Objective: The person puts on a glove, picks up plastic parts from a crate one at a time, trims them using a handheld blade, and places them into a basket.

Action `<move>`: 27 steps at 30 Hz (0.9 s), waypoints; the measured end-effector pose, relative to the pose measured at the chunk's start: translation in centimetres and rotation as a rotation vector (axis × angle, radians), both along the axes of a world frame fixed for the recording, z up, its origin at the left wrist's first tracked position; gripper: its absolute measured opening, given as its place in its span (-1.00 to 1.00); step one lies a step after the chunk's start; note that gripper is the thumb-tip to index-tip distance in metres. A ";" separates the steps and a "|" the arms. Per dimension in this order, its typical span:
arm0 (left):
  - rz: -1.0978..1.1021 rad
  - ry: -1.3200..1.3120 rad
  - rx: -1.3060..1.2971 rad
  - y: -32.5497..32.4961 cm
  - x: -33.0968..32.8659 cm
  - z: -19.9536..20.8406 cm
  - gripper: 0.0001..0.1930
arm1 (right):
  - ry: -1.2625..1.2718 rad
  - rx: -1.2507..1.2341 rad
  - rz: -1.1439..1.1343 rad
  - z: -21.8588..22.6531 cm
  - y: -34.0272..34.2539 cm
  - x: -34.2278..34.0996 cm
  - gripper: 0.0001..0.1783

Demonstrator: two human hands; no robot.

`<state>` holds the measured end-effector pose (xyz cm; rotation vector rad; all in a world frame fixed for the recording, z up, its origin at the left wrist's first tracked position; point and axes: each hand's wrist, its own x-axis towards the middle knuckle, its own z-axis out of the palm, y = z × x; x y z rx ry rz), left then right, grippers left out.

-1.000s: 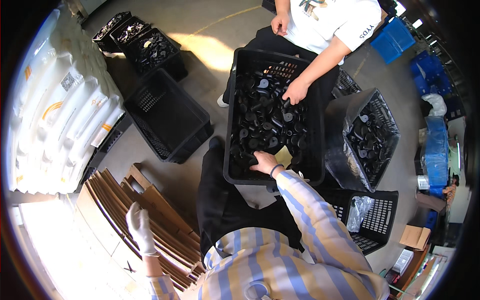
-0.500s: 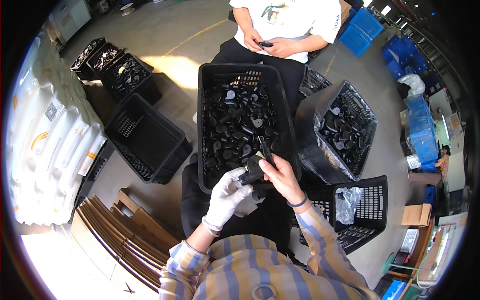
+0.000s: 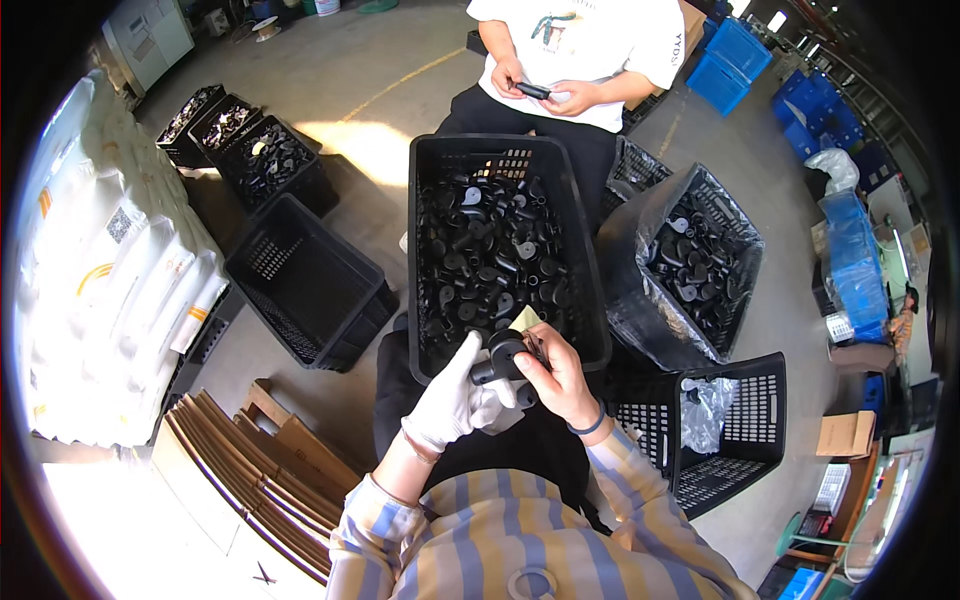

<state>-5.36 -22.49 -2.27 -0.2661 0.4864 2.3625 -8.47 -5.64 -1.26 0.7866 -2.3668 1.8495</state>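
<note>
Your gloved left hand (image 3: 450,402) pinches the left end of the black part (image 3: 506,352), thumb standing up along it, fingers curled under. Your bare right hand (image 3: 563,382) has the other side: thumb pressed near the round face, fingers bent behind. So the part sits between both hands, just above the near edge of the bin (image 3: 592,305). More dark stuff shows by the right fingers and below the glove; can't tell if it's the same piece or others. Handling, my read: moulded plastic, light, stiff, no give under a normal pinch. Smooth curved faces could slip, more so under the glove if its fabric is slick; bare fingertips should feel edges better. Body looks tough, thin rims or tabs less so, so don't lever on those. Best hold: stubby end in the left, right thumb flat on the disc, fingers backing it. Past your hands, a pale yellow scrap (image 3: 524,318) touches the loose parts (image 3: 478,262), which lie tangled in the bin; lift one by its disc so it doesn't drag neighbours. Farther off, your co-worker's hands (image 3: 572,98) hold a similar dark piece (image 3: 533,91).
</note>
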 end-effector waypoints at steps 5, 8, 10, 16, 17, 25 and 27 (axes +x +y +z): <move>0.190 0.177 -0.095 0.5 0.5 -0.3 -0.66 | -0.180 -0.228 0.023 -0.2 -0.1 0.2 -0.75; 0.409 0.321 -0.382 1.0 0.9 0.2 -0.61 | -0.525 -0.477 0.038 -0.1 0.1 0.4 -0.65; 0.439 0.427 -0.565 1.2 1.1 0.9 -0.62 | -0.650 -0.561 0.112 0.1 0.4 0.6 -0.57; 0.418 0.518 -0.702 0.8 1.1 1.8 -0.61 | -0.731 -0.436 0.073 0.6 1.0 0.6 -0.60; 0.390 0.568 -0.739 0.6 1.0 1.7 -0.63 | -0.713 -0.367 0.092 0.7 1.1 0.4 -0.60; 0.663 0.280 -0.544 0.1 0.3 0.3 -0.87 | -0.773 -0.261 0.031 0.8 1.2 0.1 -0.68; 0.547 0.289 -0.757 0.4 1.0 0.3 -0.84 | -0.755 -0.367 -0.049 0.5 0.7 0.3 -0.68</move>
